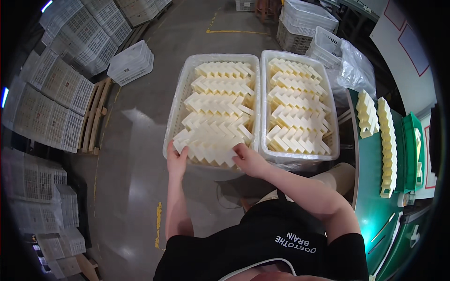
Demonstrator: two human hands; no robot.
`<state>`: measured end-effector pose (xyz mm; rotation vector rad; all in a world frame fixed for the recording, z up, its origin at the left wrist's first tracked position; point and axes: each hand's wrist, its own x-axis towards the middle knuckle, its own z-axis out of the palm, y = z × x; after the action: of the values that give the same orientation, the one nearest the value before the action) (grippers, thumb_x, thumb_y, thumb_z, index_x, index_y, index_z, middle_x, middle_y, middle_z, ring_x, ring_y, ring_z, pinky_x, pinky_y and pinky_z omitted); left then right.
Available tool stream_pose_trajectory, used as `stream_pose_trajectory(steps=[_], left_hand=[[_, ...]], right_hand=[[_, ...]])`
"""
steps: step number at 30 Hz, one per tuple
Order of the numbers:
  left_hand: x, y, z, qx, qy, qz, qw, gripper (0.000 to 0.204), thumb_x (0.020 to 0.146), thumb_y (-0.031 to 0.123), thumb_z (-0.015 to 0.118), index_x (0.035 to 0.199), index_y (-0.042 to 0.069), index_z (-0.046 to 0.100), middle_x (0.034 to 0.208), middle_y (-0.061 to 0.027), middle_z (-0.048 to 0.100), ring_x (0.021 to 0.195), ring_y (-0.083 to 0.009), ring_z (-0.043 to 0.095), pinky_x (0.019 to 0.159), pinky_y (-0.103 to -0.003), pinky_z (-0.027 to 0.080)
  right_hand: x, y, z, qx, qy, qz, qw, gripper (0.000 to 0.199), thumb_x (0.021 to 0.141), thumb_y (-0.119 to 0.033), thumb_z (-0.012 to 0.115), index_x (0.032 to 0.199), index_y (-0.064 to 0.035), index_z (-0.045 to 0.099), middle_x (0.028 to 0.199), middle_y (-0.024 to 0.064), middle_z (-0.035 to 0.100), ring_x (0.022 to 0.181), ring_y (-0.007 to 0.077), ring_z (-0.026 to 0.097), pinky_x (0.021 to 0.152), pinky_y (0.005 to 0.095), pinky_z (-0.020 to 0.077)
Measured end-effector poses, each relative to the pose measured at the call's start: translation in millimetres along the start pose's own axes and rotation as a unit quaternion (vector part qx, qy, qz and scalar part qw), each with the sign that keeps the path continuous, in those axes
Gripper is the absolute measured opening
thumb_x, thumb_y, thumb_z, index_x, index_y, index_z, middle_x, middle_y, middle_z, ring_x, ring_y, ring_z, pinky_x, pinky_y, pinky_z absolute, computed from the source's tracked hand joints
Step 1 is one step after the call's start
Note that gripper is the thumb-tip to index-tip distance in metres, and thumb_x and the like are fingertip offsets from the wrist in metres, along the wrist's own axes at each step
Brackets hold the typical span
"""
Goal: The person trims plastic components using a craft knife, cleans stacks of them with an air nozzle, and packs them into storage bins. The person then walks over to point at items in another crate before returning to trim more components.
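Observation:
A row of cream, square-ended pieces (pixel 209 149), lined up in a zigzag, lies at the near end of the left white crate (pixel 174 117). My left hand (pixel 177 157) grips the row's left end, thumb and fingers closed round it. At its right end my right hand (pixel 247 158) pinches the row with bent fingers. Behind it, several similar zigzag rows (pixel 211 102) fill the plastic-lined crate. The undersides of the held pieces are hidden.
A second white crate (pixel 335 140) with similar rows stands against the first on the right. More cream pieces (pixel 386 145) and a green bin (pixel 411 154) are on the green bench (pixel 365 182). Stacked crates (pixel 51 89) line the left; a white crate (pixel 131 63) sits on the floor.

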<state>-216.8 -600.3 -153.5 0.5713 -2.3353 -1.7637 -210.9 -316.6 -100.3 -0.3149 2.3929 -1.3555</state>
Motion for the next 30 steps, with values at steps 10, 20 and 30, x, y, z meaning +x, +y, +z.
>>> stream_pose_trajectory(steps=[10, 20, 30], left_hand=[[33, 10, -7, 0.260, -0.059, -0.050, 0.963, 0.061, 0.081, 0.030, 0.071, 0.125, -0.002, 0.046, 0.096, -0.0150, 0.067, 0.088, -0.0284, 0.063, 0.079, -0.035, 0.049], [17, 36, -3, 0.613, -0.036, 0.100, 0.783, 0.055, 0.079, 0.038, 0.069, 0.123, 0.008, 0.056, 0.101, -0.0122, 0.065, 0.105, -0.0316, 0.055, 0.090, -0.047, 0.041], [-37, 126, 118, 0.264, -0.223, 0.333, 0.877, 0.052, 0.079, 0.009, 0.069, 0.128, 0.008, 0.054, 0.084, -0.0085, 0.057, 0.086, -0.0263, 0.055, 0.082, -0.040, 0.043]], right_hand=[[54, 21, 17, -0.049, -0.048, 0.078, 0.995, 0.039, 0.086, -0.016, 0.060, 0.115, -0.0008, 0.039, 0.095, 0.0228, 0.064, 0.092, 0.0367, 0.063, 0.079, 0.0427, 0.0493], [53, 13, 13, -0.153, -0.188, 0.103, 0.965, 0.060, 0.085, -0.024, 0.060, 0.136, -0.0093, 0.032, 0.102, 0.0238, 0.063, 0.094, 0.0392, 0.062, 0.084, 0.0473, 0.0477], [-109, 36, -74, -0.143, -0.036, -0.100, 0.984, 0.026, 0.086, -0.029, 0.061, 0.104, -0.0099, 0.064, 0.086, 0.0139, 0.067, 0.081, 0.0347, 0.064, 0.073, 0.0446, 0.0510]])
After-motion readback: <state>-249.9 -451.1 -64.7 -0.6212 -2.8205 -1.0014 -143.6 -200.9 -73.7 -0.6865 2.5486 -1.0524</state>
